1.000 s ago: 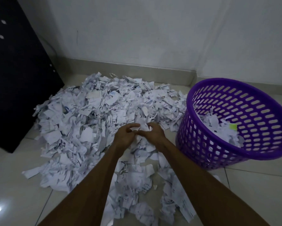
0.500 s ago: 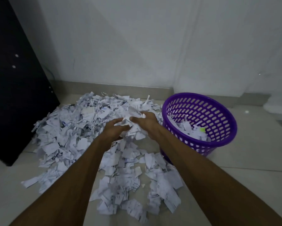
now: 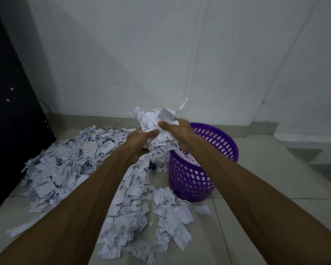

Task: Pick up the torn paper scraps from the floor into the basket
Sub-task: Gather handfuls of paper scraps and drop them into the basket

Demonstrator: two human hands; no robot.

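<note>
A big heap of white torn paper scraps (image 3: 69, 165) covers the tiled floor at left and centre, with more scraps (image 3: 170, 217) trailing toward me. A purple perforated basket (image 3: 191, 180) stands on the floor at right. My left hand (image 3: 139, 142) and my right hand (image 3: 178, 131) together grip a raised bundle of scraps (image 3: 155, 123) between them. The bundle hangs just left of the basket's rim, well above the floor. My right forearm hides part of the basket's opening.
A dark cabinet (image 3: 11, 111) stands against the left edge beside the heap. The white wall (image 3: 161, 54) and its skirting run behind the pile. Bare floor tiles (image 3: 266, 169) lie to the right of the basket.
Both hands have risen from the heap with a bundle of scraps and shifted right toward the basket. The view has tilted up, showing more wall.
</note>
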